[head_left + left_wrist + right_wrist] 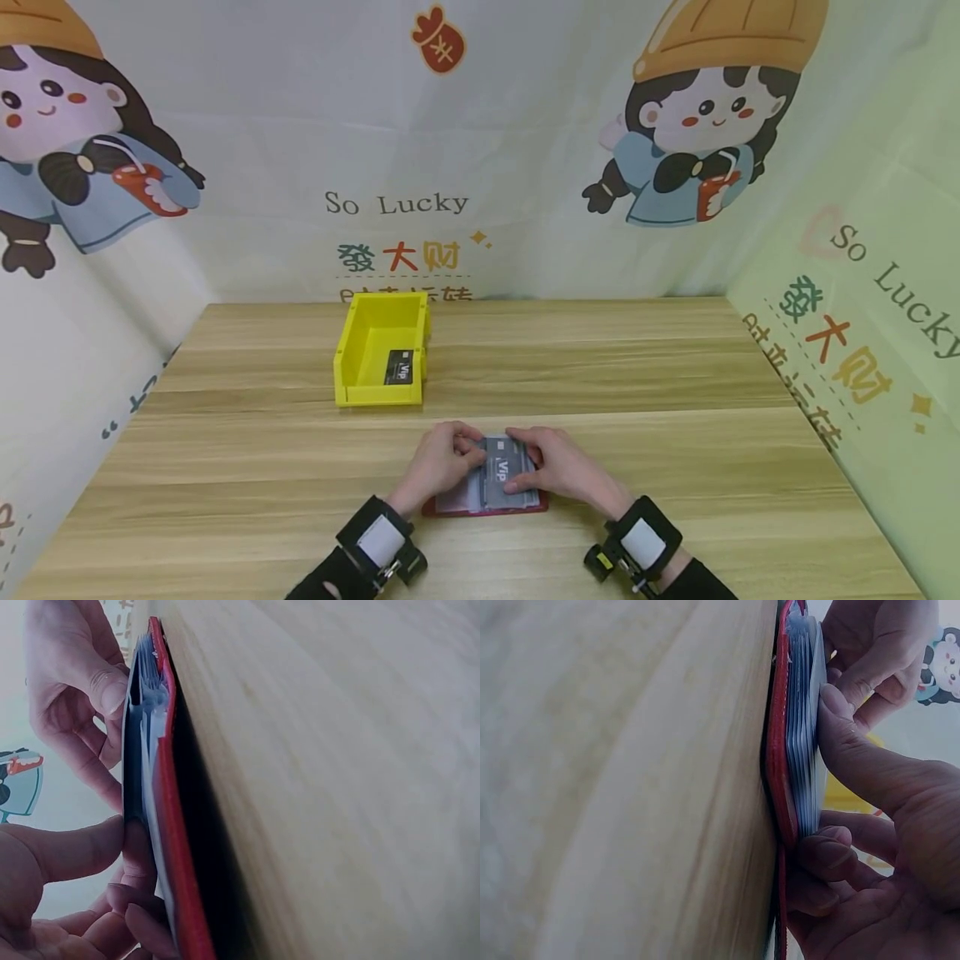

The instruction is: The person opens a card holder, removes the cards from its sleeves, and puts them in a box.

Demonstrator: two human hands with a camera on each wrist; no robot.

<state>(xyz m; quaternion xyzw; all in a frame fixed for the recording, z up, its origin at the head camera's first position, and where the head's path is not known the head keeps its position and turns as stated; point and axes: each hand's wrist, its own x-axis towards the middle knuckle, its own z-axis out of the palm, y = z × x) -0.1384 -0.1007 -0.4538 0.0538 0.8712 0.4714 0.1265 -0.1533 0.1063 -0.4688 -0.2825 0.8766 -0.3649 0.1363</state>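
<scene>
A card holder (487,512) with a red cover and a stack of clear plastic sleeves (801,735) lies spread on the table. Over its right half is a dark grey VIP card (497,492). My left hand (442,458) pinches the left edge of that card between thumb and index finger, the index finger tucked behind it in the left wrist view. From the right, my right hand (558,467) grips the card holder, its thumb (847,739) pressing on the top face and its other fingers at the sleeves' outer edge. I cannot tell how far the card sits inside a sleeve.
A yellow bin (360,333) stands behind the card holder, to the left. Inside it a black VIP card (399,367) lies near the front right corner. The wooden table (637,358) meets a printed cloth backdrop (525,150) at its back and sides.
</scene>
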